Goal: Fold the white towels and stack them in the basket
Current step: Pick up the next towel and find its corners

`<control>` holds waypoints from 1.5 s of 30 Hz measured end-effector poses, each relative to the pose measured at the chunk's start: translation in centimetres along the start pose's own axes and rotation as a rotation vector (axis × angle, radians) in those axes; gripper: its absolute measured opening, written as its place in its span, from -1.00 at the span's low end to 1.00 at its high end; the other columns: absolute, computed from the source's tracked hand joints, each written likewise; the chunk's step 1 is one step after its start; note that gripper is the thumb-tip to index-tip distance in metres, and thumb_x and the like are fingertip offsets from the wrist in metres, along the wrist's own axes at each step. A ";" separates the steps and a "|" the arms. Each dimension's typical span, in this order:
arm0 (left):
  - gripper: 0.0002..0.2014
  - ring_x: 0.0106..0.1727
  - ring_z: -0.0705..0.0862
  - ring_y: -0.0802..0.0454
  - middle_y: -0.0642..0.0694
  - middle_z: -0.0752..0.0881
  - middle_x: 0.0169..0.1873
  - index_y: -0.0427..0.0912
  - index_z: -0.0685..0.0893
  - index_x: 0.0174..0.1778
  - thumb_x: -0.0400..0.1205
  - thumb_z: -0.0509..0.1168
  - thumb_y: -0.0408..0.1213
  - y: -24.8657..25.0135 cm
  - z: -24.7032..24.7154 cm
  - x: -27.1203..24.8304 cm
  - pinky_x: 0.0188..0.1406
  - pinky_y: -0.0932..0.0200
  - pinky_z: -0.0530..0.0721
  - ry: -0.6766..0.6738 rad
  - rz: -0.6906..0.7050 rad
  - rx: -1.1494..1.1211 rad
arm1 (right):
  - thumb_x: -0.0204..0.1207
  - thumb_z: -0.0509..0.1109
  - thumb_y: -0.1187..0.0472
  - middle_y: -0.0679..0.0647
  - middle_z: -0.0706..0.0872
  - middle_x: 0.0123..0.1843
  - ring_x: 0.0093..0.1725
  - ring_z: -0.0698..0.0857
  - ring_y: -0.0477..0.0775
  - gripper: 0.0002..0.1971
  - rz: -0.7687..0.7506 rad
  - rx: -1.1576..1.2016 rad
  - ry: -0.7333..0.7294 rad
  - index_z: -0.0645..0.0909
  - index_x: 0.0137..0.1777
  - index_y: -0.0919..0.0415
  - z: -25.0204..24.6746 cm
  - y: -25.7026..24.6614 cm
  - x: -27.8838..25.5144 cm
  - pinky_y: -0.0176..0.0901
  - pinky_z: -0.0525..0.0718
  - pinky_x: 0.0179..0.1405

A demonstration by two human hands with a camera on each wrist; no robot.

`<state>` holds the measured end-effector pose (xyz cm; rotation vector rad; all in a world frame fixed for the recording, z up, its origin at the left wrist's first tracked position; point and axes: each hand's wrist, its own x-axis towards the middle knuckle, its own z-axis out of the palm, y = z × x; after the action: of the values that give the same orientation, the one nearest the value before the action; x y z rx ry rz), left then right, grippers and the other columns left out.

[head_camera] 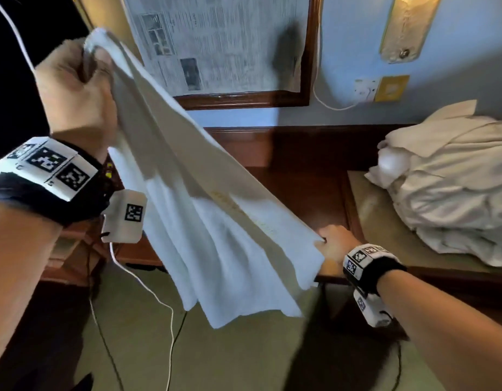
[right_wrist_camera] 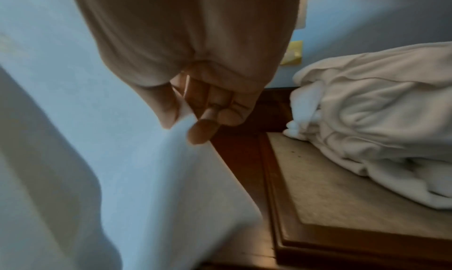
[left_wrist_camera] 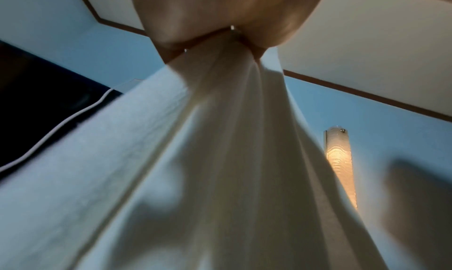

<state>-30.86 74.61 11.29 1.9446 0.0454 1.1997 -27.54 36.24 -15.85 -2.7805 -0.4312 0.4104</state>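
Overhead, left hand [head_camera: 75, 88] grips white towel [head_camera: 204, 210] corner; right hand [head_camera: 333, 244] pinches lower corner, towel stretched between

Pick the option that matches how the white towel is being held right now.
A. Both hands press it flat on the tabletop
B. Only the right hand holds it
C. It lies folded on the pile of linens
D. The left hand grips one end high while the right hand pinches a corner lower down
D: the left hand grips the bunched end of the towel up high, while the right hand pinches a lower corner, stretching it in the air.
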 end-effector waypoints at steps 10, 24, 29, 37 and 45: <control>-0.66 -0.42 0.39 0.31 0.15 0.50 -0.45 0.06 0.42 -0.34 0.73 0.16 0.07 2.4 2.0 -3.0 -0.39 0.11 0.35 -0.046 0.002 0.131 | 0.54 0.25 0.24 0.10 0.69 0.17 0.25 0.65 0.23 -0.88 0.231 -0.295 -0.038 0.57 -0.02 0.03 -2.4 4.0 -1.3 0.06 0.55 0.21; -0.69 -0.19 0.61 -0.16 -0.22 0.73 -0.23 -0.29 0.71 -0.12 0.67 0.27 -0.08 6.9 10.4 -8.9 -0.17 0.07 0.54 -0.681 0.135 -0.042 | 0.50 0.39 0.19 0.15 0.40 -0.48 -0.42 0.35 0.02 -0.63 -0.495 0.815 0.692 0.43 -0.41 0.45 -15.3 -13.4 -2.5 -0.05 0.31 -0.40; -0.71 -0.26 0.53 0.02 -0.38 0.69 -0.25 -0.29 0.69 -0.12 0.72 0.26 -0.13 6.0 10.3 -7.2 -0.27 0.10 0.50 -0.626 0.114 -0.061 | 0.59 0.42 0.28 0.02 0.56 -0.38 -0.37 0.47 -0.14 -0.75 -0.459 0.901 0.499 0.57 -0.31 0.36 -13.3 -12.9 -2.8 -0.26 0.48 -0.35; -0.79 -0.28 0.56 0.05 -0.21 0.70 -0.31 -0.19 0.75 -0.13 0.75 0.29 -0.22 3.3 7.8 -4.8 -0.38 0.22 0.49 -0.562 0.109 -0.022 | 0.53 0.49 0.09 -0.09 0.51 -0.49 -0.49 0.43 -0.12 -0.63 -0.075 0.437 0.066 0.50 -0.47 0.11 -3.1 -4.5 -1.2 -0.17 0.40 -0.39; -0.67 -0.39 0.53 0.02 -0.07 0.60 -0.45 -0.38 0.67 -0.24 0.71 0.29 -0.18 2.0 4.7 -2.5 -0.55 0.08 0.42 -0.504 0.100 -0.076 | 0.60 0.43 0.14 0.07 0.78 -0.29 -0.27 0.80 0.13 -0.85 0.372 0.363 -0.036 0.71 -0.22 -0.01 3.8 2.5 -3.5 -0.14 0.69 -0.30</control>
<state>-29.41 69.29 9.93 2.1448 -0.3580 0.7300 -31.30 33.71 -19.41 -2.4906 0.1494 0.5585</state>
